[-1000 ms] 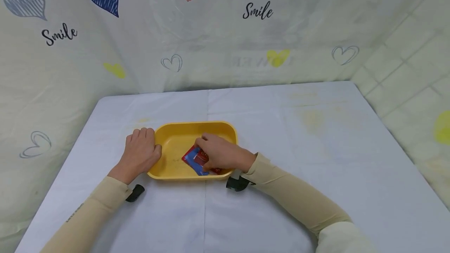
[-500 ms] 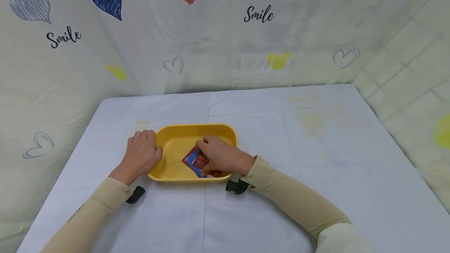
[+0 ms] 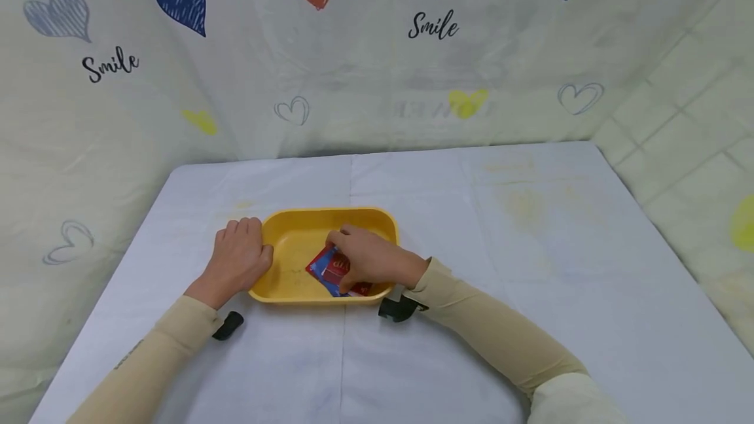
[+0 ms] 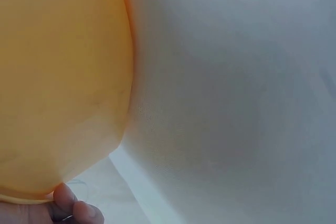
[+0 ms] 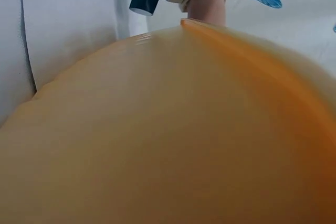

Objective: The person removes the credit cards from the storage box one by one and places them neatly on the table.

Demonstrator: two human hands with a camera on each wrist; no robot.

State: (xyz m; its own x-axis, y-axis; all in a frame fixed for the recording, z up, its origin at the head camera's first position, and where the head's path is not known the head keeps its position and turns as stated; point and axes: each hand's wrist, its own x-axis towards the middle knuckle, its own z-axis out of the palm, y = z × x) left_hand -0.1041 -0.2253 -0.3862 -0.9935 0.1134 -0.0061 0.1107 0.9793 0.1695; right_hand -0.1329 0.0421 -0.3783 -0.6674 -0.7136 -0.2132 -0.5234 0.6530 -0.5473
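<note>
A yellow oblong tray (image 3: 288, 290) sits on the white-covered table. My left hand (image 3: 240, 250) grips the tray's left rim; the left wrist view shows its fingertips (image 4: 84, 211) curled at the rim beside the outer wall (image 4: 58, 87). Inside the tray, towards its right end, lies a small flat red and blue packet (image 3: 324, 273) with lettering on it. From above, my right hand (image 3: 371, 257) holds this packet, fingers and thumb bent at either side and covering part of it. The tray's wall (image 5: 157, 129) fills most of the right wrist view and hides the right hand there.
The white tablecloth (image 3: 501, 280) spreads on all sides of the tray. Behind the table hangs a pale sheet (image 3: 365, 64) printed with hearts and words. A black wrist camera (image 3: 228, 326) sits under the left sleeve, another (image 3: 397, 308) under the right.
The whole head view has shifted slightly down. Both hands, the tray and the packet keep nearly the same places relative to each other.
</note>
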